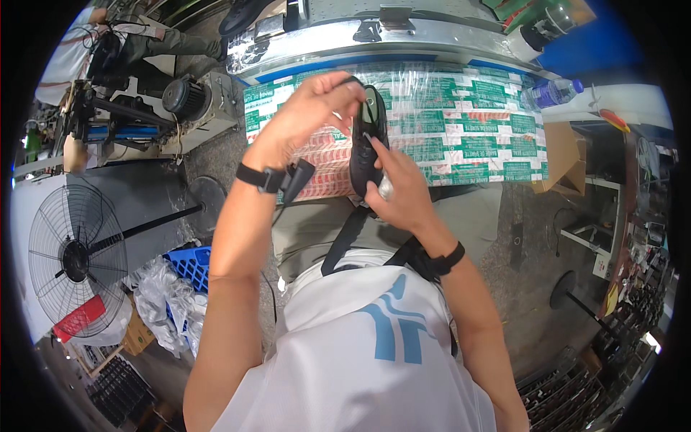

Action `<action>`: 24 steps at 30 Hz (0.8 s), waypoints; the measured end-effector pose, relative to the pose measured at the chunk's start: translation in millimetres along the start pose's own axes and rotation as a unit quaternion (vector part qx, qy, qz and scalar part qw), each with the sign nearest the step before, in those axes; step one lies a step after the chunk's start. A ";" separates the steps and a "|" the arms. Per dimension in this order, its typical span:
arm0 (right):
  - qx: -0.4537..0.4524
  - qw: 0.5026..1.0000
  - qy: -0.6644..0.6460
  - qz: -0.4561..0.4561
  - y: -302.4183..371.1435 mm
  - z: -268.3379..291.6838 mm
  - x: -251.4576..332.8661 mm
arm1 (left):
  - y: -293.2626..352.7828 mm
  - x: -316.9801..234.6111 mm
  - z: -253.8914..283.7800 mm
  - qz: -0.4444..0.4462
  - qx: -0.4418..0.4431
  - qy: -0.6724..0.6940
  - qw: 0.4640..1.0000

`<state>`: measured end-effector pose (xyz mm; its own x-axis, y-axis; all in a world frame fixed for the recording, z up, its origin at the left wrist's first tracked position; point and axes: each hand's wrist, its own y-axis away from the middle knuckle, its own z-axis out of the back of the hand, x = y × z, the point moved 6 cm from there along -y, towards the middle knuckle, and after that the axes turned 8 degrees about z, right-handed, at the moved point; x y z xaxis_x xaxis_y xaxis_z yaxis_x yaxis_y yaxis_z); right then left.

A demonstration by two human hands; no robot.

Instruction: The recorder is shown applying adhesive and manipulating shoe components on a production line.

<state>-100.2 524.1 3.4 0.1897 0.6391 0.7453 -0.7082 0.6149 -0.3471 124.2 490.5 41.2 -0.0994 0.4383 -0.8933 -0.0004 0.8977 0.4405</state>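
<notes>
A black lace-up shoe [364, 163] rests on a board or box covered in green-and-white printed tape [461, 129]. Its toe points toward me, and a pale green insole [370, 108] shows in its opening. At the heel end, my left hand [317, 104] pinches the dark edge of the shoe's collar between bent fingers. My right hand [400, 183] is closed beside the laces, its index finger reaching over the tongue. Something small, pale and shiny [386, 189] shows in its palm; its kind is hard to make out.
A metal-edged machine bench [331, 50] runs along the far side, with a purple-labelled bottle [558, 93] at the right. A cardboard box [563, 162] stands beyond the work surface. On the left are a standing fan [75, 259], a motor [185, 99] and a blue crate [191, 268].
</notes>
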 end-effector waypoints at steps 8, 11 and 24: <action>0.084 0.989 0.118 0.014 -6.6 -4.8 3.8 | -35.7 68.4 106.8 0.065 -0.218 -0.579 0.783; 0.095 0.993 0.049 -0.054 -15.6 1.2 2.3 | -54.7 52.2 50.1 -0.097 -0.175 -0.386 0.901; 0.134 0.989 0.052 -0.045 -30.1 1.9 7.0 | -100.9 43.1 18.4 -0.001 0.009 -0.401 0.916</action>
<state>-78.9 509.2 20.1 0.3186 0.6400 0.6992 -0.8378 0.5352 -0.1082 138.2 419.6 -43.4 0.6638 0.3216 -0.6752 0.0176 0.8959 0.4440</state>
